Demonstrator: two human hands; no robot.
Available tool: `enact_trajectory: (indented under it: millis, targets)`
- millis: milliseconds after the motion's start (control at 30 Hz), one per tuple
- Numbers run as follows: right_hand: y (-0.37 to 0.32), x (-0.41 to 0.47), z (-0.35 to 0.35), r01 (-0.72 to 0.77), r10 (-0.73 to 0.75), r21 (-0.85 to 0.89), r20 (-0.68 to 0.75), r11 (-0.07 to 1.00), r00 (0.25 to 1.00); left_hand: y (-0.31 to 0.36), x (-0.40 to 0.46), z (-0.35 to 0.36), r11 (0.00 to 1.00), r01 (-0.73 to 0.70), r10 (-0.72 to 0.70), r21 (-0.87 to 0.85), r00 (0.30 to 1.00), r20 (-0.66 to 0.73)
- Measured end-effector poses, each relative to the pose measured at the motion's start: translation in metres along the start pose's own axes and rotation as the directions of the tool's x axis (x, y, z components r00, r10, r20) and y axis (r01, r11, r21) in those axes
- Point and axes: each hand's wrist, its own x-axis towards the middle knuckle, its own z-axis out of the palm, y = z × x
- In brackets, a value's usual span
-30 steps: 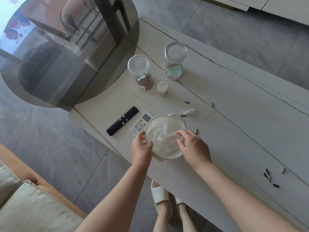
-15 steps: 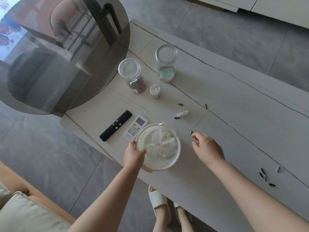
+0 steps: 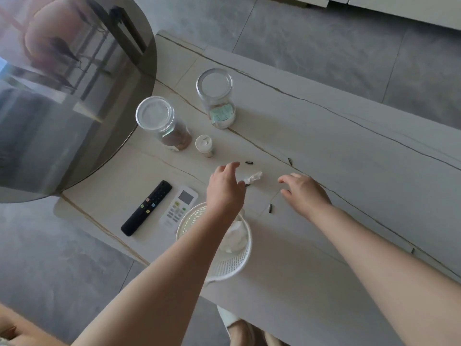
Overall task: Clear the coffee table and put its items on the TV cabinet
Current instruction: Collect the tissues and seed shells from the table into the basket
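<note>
On the pale coffee table stands a white perforated basket holding crumpled tissue, near the front edge under my left forearm. My left hand hovers open just left of a small crumpled tissue scrap. To the right of that scrap, my right hand is open with fingers spread, holding nothing. Two clear lidded jars and a small white bottle stand further back. A black remote and a white remote lie at the left.
Several dark seed husks are scattered on the tabletop. A round smoked-glass table overlaps the coffee table's left end. A pale cabinet edge runs along the top right. Grey tiled floor surrounds the table; my slippered feet show below.
Both hands let go of the basket and reached forward to either side of the tissue scrap. The basket now rests on the table near the front edge.
</note>
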Motion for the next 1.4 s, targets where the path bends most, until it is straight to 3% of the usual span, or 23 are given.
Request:
enact_trajectory:
  millis: [267, 367, 567, 733, 867, 967, 1100, 1200, 1400]
  targets:
    - [-0.031, 0.049, 0.032, -0.005, 0.001, 0.070, 0.060, 0.998, 0.998, -0.010, 0.045, 0.019, 0.990, 0.044, -0.068, 0.137, 0.982, 0.179]
    - [-0.031, 0.063, 0.047, -0.040, 0.038, 0.090, 0.025, 0.995, 0.999, -0.011, 0.068, 0.029, 0.987, 0.090, -0.120, 0.130, 0.960, 0.253]
    - [-0.022, 0.075, 0.060, -0.085, 0.090, 0.155, -0.027, 0.984, 0.996, -0.016, 0.086, 0.058, 0.976, 0.050, -0.118, 0.214, 0.941, 0.317]
    - [-0.029, 0.051, 0.046, -0.007, 0.058, 0.338, -0.139, 0.941, 0.989, -0.018, 0.077, 0.042, 0.996, 0.018, -0.033, 0.091, 0.985, 0.168]
    - [-0.049, 0.015, 0.022, 0.091, 0.038, 0.549, -0.218, 0.831, 0.975, -0.017, 0.049, -0.003, 0.988, -0.145, 0.150, -0.045, 0.982, 0.117]
    - [-0.066, -0.017, 0.010, 0.139, -0.010, 0.628, -0.205, 0.766, 0.979, -0.029, 0.014, -0.038, 0.963, -0.267, 0.270, -0.043, 0.954, 0.129]
    - [-0.078, -0.047, 0.010, 0.158, -0.133, 0.596, -0.086, 0.787, 0.987, -0.055, -0.029, -0.062, 0.942, -0.326, 0.300, 0.079, 0.924, 0.236]
    - [-0.071, -0.051, 0.015, 0.113, -0.095, 0.542, -0.060, 0.833, 0.994, -0.065, -0.046, -0.060, 0.929, -0.324, 0.258, 0.180, 0.914, 0.314]
    - [-0.029, -0.030, 0.014, -0.048, 0.082, 0.392, -0.072, 0.919, 0.994, -0.041, -0.015, -0.046, 0.946, -0.308, 0.288, 0.096, 0.941, 0.176]
